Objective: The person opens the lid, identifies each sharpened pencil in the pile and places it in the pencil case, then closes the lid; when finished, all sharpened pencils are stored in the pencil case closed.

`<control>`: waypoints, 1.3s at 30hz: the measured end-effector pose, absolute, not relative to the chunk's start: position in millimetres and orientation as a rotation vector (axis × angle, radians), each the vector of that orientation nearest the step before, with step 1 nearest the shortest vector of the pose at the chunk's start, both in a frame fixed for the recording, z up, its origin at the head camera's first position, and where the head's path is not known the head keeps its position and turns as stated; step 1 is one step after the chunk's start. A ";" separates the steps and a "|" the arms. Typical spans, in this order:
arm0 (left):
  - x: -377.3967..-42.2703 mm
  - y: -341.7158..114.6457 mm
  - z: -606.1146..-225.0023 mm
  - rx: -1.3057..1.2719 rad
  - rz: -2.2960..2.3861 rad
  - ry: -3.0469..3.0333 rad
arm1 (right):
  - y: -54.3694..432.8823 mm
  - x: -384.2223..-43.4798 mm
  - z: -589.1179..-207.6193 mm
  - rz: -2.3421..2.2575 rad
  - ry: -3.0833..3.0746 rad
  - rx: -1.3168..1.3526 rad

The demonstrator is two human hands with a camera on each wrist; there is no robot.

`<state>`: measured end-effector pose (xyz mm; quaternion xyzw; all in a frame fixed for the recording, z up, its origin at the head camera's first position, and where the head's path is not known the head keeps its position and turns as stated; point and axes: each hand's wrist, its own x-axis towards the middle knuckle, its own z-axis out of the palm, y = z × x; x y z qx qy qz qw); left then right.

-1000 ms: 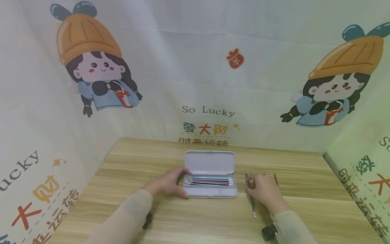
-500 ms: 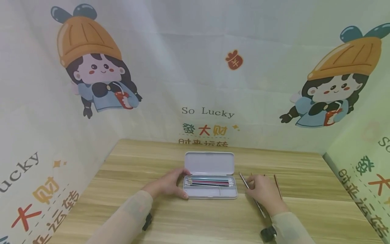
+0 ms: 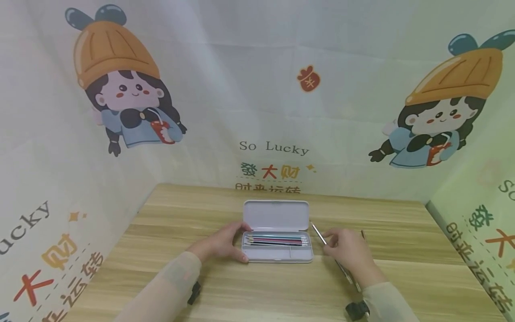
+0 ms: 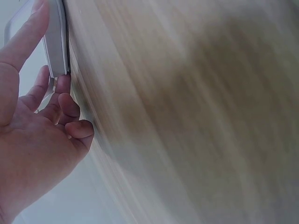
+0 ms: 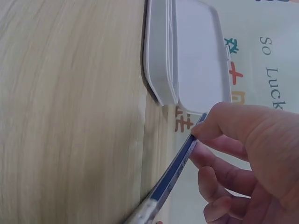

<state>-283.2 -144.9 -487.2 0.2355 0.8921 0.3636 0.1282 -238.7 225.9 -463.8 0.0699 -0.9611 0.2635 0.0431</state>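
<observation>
A white pencil case (image 3: 263,254) lies with its lid (image 3: 276,216) raised on the wooden table. Several pencils (image 3: 275,240) lie side by side in its rear compartment. At the case's left end, my left hand (image 3: 221,243) grips it between the thumb at the front corner and fingers at the back. My right hand (image 3: 349,252), just right of the case, pinches a dark blue pencil (image 5: 174,171) between thumb and forefinger. That pencil slants, its far tip near the lid's hinge and its silver-and-white end towards the right wrist.
Partly hidden behind the right hand, another pencil (image 3: 363,235) lies on the table (image 3: 257,293). A printed cloth (image 3: 249,89) hangs behind and along both sides of the tabletop. A black wrist camera (image 3: 356,309) is strapped under the right sleeve.
The pencil in my right hand has turned from nearly upright in view to a slant, its far tip swinging left towards the case. My left hand keeps its place on the case.
</observation>
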 end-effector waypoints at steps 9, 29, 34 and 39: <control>-283.2 -145.7 -486.4 0.684 1.052 2.598 | 215.2 -236.9 -462.0 0.747 -2.893 0.310; -282.0 -145.9 -483.2 0.692 1.031 2.604 | 180.1 -253.0 -469.1 0.697 -2.894 0.517; -282.0 -146.1 -483.5 0.694 1.036 2.602 | 169.5 -258.5 -468.3 0.604 -2.895 0.575; -282.2 -146.8 -484.1 0.705 1.038 2.599 | 159.5 -265.0 -468.5 0.512 -2.869 0.657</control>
